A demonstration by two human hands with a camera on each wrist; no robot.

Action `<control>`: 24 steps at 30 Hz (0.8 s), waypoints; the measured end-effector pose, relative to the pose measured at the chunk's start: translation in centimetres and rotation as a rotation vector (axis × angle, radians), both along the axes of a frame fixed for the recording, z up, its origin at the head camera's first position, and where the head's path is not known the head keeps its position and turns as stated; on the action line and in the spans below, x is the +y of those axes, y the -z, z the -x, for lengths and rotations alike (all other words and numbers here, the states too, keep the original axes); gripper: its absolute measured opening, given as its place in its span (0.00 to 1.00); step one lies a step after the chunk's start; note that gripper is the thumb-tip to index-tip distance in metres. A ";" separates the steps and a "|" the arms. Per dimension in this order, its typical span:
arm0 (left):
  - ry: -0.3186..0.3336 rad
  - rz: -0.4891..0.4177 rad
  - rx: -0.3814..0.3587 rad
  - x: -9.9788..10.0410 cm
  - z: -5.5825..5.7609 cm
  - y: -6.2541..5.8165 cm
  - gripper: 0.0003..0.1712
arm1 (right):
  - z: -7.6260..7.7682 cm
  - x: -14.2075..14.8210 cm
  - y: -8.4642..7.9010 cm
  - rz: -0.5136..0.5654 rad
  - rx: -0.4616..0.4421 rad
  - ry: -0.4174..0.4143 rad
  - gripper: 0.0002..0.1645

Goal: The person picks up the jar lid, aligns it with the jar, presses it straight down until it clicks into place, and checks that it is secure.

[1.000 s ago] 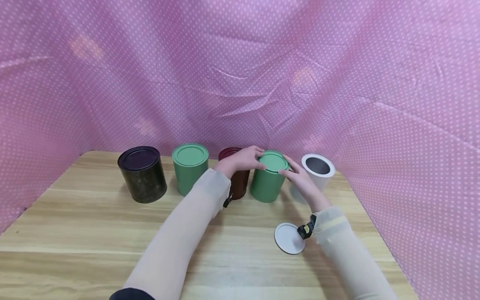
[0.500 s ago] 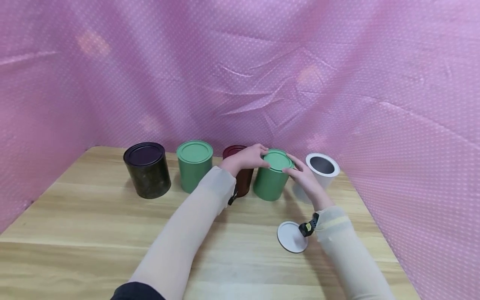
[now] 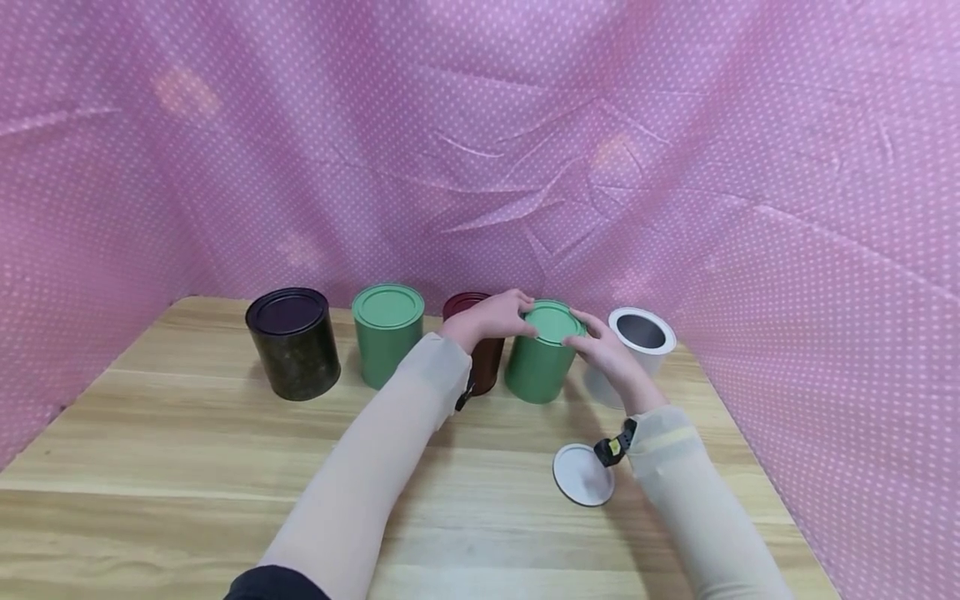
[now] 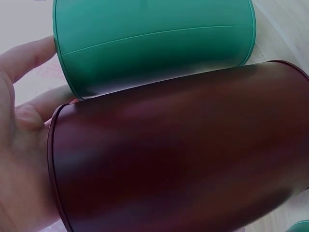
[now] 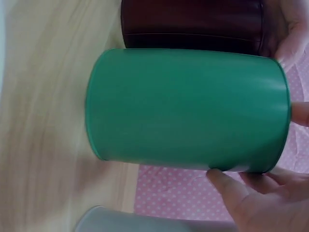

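Note:
A green can (image 3: 534, 373) with its matching lid (image 3: 552, 322) on stands at the back, right of centre. My left hand (image 3: 493, 318) holds the left side of its top rim, thumb in front and fingers behind. On the opposite side, my right hand (image 3: 613, 360) grips the rim with thumb and fingers spread around it. Right beside this can is a dark red can (image 4: 174, 150), partly behind my left hand and wrist in the head view. The right wrist view shows the green can's side (image 5: 188, 108) with fingertips from both hands near its top end.
A white can (image 3: 600, 388) without its lid stands at the right, close to my right hand. Its round white lid (image 3: 579, 477) lies on the wooden table (image 3: 480, 533) in front. Another green can (image 3: 390, 346) and a black can (image 3: 302, 362) stand at left. Pink dotted cloth (image 3: 480, 150) surrounds the table.
The head view has shifted slightly. Both hands stay at the green can's rim, and the cans and the loose white lid keep their places.

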State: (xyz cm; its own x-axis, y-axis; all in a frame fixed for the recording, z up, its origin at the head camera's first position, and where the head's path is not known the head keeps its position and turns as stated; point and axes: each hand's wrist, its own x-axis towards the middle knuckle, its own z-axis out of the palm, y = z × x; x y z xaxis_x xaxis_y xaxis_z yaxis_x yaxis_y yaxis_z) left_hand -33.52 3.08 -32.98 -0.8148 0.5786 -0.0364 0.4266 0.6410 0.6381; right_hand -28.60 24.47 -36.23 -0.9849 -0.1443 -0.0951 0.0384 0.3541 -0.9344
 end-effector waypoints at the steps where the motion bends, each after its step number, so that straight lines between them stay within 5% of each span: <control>1: -0.002 0.001 -0.001 0.0 0.0 0.0 0.37 | 0.0 0.0 -0.1 -0.021 -0.001 0.003 0.43; 10: -0.005 0.014 -0.003 -0.1 -0.4 -0.1 0.37 | -0.2 -0.2 -1.0 -0.174 -0.028 0.019 0.44; 24: 0.037 0.062 0.025 -0.1 -0.2 -1.0 0.34 | -0.2 -0.5 -1.0 -0.108 -0.062 0.014 0.45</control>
State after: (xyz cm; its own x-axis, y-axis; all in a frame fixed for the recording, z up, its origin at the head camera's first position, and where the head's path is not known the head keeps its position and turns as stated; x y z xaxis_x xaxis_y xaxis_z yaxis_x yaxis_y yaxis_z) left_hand -33.31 2.94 -32.00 -0.7938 0.6059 -0.0533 0.4663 0.6624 0.5864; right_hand -28.37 23.99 -35.24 -0.9785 -0.1162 -0.1703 0.1007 0.4514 -0.8866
